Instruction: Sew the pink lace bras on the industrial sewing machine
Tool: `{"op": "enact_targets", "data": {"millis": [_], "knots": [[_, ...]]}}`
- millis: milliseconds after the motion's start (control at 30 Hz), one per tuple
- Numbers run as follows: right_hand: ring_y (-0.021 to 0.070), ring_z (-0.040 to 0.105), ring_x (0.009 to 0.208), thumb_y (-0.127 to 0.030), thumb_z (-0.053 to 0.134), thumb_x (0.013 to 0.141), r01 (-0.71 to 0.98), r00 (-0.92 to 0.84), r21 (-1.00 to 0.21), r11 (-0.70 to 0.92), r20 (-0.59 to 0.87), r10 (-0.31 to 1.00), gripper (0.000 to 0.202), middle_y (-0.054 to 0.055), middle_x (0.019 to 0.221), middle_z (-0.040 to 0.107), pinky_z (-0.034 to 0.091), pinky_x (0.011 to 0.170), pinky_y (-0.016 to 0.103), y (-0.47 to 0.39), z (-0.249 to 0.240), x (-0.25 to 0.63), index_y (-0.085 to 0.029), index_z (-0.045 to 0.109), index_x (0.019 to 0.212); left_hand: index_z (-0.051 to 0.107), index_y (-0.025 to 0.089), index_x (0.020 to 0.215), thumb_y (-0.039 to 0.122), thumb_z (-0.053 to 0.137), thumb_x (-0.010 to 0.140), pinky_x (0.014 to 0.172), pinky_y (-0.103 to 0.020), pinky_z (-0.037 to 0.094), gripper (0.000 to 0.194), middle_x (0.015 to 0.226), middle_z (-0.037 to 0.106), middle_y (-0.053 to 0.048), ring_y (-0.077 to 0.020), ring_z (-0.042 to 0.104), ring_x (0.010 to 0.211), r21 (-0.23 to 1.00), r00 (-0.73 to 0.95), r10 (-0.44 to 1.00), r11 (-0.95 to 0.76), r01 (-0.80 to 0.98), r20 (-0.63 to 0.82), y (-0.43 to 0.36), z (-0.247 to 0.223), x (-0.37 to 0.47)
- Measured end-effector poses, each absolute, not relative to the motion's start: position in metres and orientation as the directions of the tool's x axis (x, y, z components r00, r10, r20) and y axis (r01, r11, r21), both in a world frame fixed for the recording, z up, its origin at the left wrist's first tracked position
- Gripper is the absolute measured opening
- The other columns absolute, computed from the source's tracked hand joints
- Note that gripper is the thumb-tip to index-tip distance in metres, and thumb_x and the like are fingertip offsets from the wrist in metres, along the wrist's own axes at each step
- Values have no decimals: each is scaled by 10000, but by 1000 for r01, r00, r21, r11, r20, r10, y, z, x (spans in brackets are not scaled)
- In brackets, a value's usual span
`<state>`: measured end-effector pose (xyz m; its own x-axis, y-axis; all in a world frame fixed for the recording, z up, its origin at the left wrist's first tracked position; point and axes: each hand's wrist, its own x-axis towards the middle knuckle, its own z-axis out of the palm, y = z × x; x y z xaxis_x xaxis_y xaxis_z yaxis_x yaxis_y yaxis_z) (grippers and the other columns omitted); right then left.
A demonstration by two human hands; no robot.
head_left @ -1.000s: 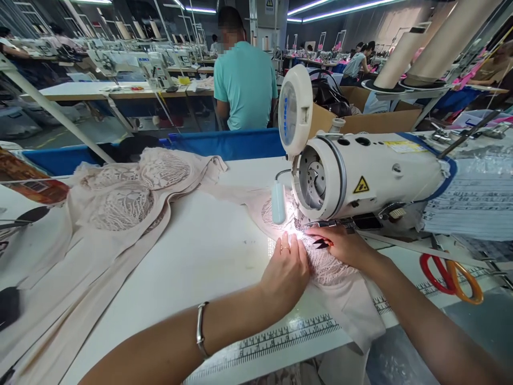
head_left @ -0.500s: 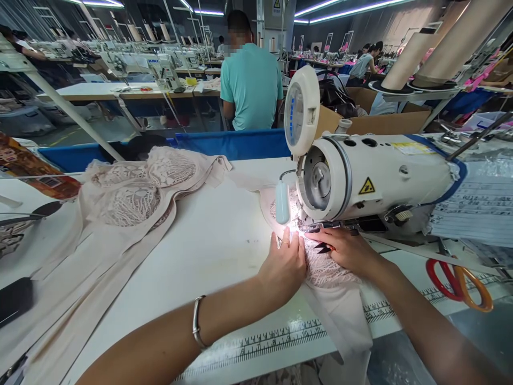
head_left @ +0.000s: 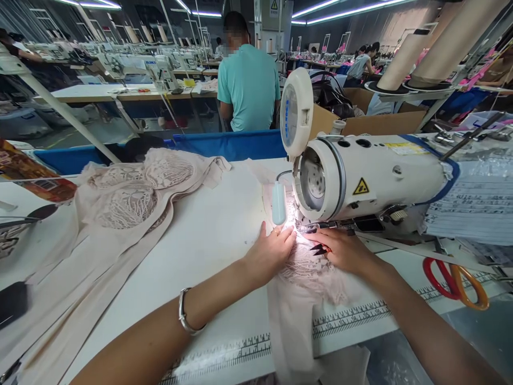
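Observation:
Pale pink lace fabric (head_left: 306, 267) lies under the lit needle area of a white sewing machine (head_left: 377, 166), its plain end draping over the table's front edge. My left hand (head_left: 268, 254) rests on the fabric's left side with its fingers spread, tips just short of the needle area. On the right, beside the presser foot, my right hand (head_left: 344, 250) has its fingers closed around small black-tipped snips (head_left: 320, 249) with a red part; its fingertips also touch the fabric. The needle itself is lost in glare.
More pink lace pieces (head_left: 132, 208) lie at the left. Red and orange scissors (head_left: 457, 283) rest at the right, near a printed ruler (head_left: 348, 321). A bottle (head_left: 36, 174) lies at the far left. A seated person (head_left: 248, 88) is beyond the blue cloth (head_left: 232, 145).
The fabric's lower part has swung left and turned under the machine. My left hand has shifted slightly left. My right hand stays beside the presser foot.

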<state>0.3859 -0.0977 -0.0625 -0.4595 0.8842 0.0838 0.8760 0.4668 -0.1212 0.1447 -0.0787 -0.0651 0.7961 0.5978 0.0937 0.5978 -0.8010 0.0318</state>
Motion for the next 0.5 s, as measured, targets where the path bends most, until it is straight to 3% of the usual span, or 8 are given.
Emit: {"op": "enact_targets", "data": {"millis": [200, 333, 500], "knots": [[197, 681, 1009, -30, 477, 786, 849, -490, -156, 504, 123, 863, 552, 30, 1096, 733, 539, 731, 260, -99, -63, 383, -280, 673, 1237, 504, 125, 1332, -19, 397, 875, 1013, -529, 455, 491, 1389, 599, -143, -302, 594, 1228, 29, 821, 551, -833, 553, 151, -65, -58, 135], [193, 680, 966, -10, 470, 754, 841, -481, -216, 496, 122, 868, 572, 39, 1057, 728, 528, 667, 241, -100, -61, 379, -263, 682, 1221, 588, 92, 1193, 14, 402, 906, 970, -490, 477, 351, 1322, 610, -193, -312, 595, 1181, -15, 814, 525, -838, 545, 249, -74, -57, 146], [193, 679, 917, -15, 478, 763, 788, -502, -318, 526, 163, 850, 519, 50, 1007, 717, 545, 727, 257, -99, -63, 383, -238, 691, 1181, 609, 110, 1032, 101, 455, 944, 769, -367, 519, 178, 1033, 638, -138, -234, 581, 900, 221, 789, 553, -832, 508, 268, -97, -62, 158]]}}
